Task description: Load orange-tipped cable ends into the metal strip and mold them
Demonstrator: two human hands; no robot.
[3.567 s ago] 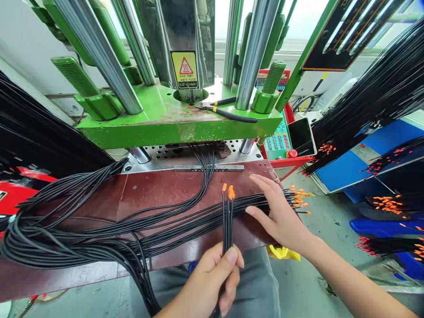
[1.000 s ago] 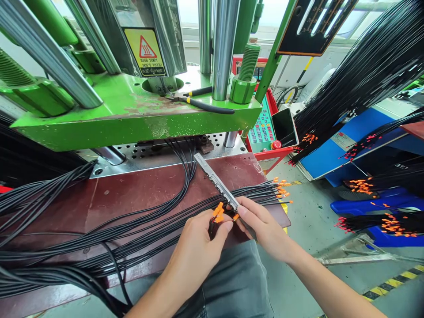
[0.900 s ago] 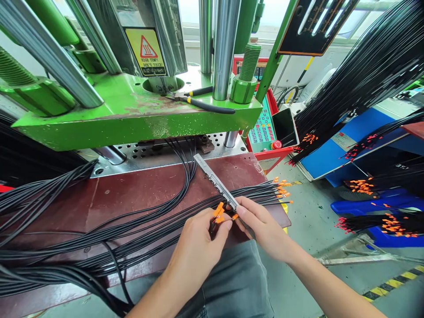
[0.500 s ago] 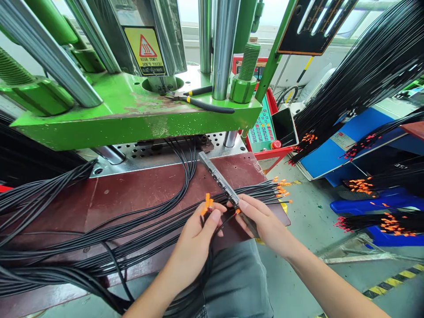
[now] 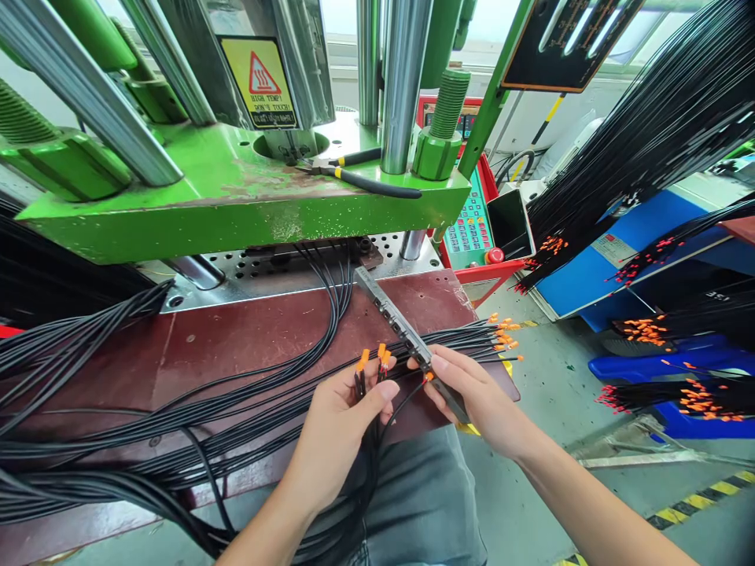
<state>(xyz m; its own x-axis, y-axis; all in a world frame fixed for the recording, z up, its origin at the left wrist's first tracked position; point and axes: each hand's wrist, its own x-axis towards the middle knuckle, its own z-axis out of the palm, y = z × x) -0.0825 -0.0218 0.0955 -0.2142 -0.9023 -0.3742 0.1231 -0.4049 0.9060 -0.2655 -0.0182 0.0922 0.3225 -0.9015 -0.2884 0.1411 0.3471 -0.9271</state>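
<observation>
Nearest, over the grey-clad lap (image 5: 425,495), a bunch of black cables (image 5: 371,456) is pinched between thumb and fingers of the left hand (image 5: 339,413). The grip is narrow, closed around the cables just below their orange ends (image 5: 362,360), which stand above the fingers in separate small clusters; the rest of the bunch hangs down below the hand.

Just beside it, a slotted metal bar (image 5: 392,316) is held near its lower end by the right hand (image 5: 472,393), the thumb laid along its top and the fingers curled beneath. The bar is tilted: most of its length extends from the grip away toward the press, and a short end shows below the fingers. One orange-tipped cable (image 5: 403,403) is led to the bar's side, at the right fingertips.

Beneath and beyond the hands, long black cables (image 5: 283,393) are spread across the reddish-brown board (image 5: 248,334), their orange tips gathered near its right edge. Farther back, thinner cables (image 5: 339,295) are run out from under the green press plate (image 5: 265,224), above a perforated metal plate (image 5: 227,289). Pliers (image 5: 377,185) are laid on the green plate, before a yellow warning label (image 5: 258,81). To the right, a red-framed control panel (image 5: 465,228) and a large hanging cable bundle (image 5: 642,126) are seen.
</observation>
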